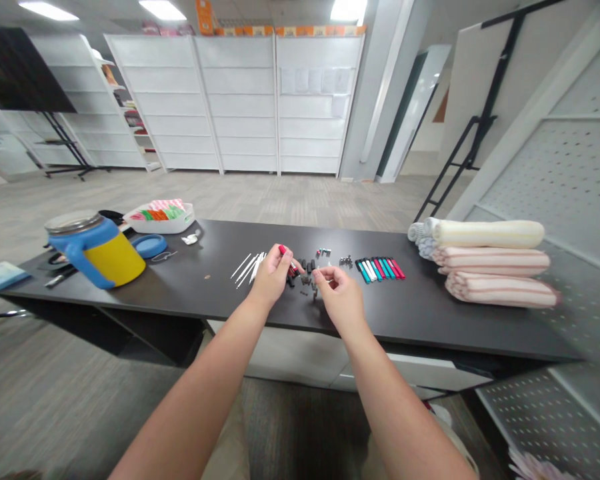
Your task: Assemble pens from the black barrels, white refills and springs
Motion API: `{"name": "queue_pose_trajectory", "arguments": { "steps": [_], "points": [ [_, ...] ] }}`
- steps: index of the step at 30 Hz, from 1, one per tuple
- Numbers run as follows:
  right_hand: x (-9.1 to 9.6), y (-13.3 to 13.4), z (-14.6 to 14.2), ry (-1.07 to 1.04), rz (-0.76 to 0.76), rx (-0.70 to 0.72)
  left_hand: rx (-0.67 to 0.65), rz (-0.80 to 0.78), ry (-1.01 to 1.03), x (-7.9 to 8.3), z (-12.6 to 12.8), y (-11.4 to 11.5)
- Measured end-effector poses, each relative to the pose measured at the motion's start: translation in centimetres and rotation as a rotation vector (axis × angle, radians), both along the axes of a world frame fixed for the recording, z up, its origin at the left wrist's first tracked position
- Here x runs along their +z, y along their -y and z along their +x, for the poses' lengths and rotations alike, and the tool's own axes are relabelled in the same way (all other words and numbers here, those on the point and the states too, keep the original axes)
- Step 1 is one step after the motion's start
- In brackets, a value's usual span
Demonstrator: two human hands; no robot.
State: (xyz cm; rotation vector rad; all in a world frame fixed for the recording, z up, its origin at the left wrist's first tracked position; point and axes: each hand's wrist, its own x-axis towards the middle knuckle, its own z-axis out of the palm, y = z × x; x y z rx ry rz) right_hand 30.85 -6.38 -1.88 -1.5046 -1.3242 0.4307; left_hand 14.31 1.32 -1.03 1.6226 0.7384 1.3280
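My left hand (271,275) is closed around a red pen barrel (282,249), whose red end sticks up past the fingers. Close beside it, my right hand (342,293) pinches thumb and forefinger together; whatever is between them is too small to make out. Thin white sticks (241,265), like pen refills, lie fanned out left of my left hand. Small dark parts (307,281) are scattered between and behind the hands, partly hidden by the fingers. Right of my right hand lies a row of teal, white, black and red pen barrels (380,269).
The dark table (190,283) carries a blue and yellow jug (113,257), a blue lid (150,246) and a white basket (163,225) of colourful packets on the left. Rolled towels (495,260) are stacked at the right end, near a perforated panel (570,173).
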Motion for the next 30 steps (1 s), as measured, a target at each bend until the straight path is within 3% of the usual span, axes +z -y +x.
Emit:
{"name": "queue_pose_trajectory", "arguments": {
  "steps": [5, 8, 11, 20, 30],
  "points": [
    [2.6, -2.2, 4.2, 0.468, 0.029, -0.04, 0.021, -0.006, 0.027, -0.1, 0.1, -0.1],
    [4.0, -5.3, 7.4, 0.713, -0.068, -0.05, 0.026, -0.012, 0.01, -0.2, 0.1, -0.1],
    [4.3, -8.5, 9.2, 0.87, -0.206, 0.033, 0.05, 0.008, -0.023, -0.4, 0.0, -0.3],
    [2.6, -13.6, 8.4, 0.982, -0.242, 0.208, 0.109, 0.034, -0.102, -1.3, 0.0, -1.1],
    [1.6, -15.2, 8.6, 0.989, -0.235, 0.273, 0.143, 0.042, -0.144, -1.4, 0.0, -1.1]
  ]
}}
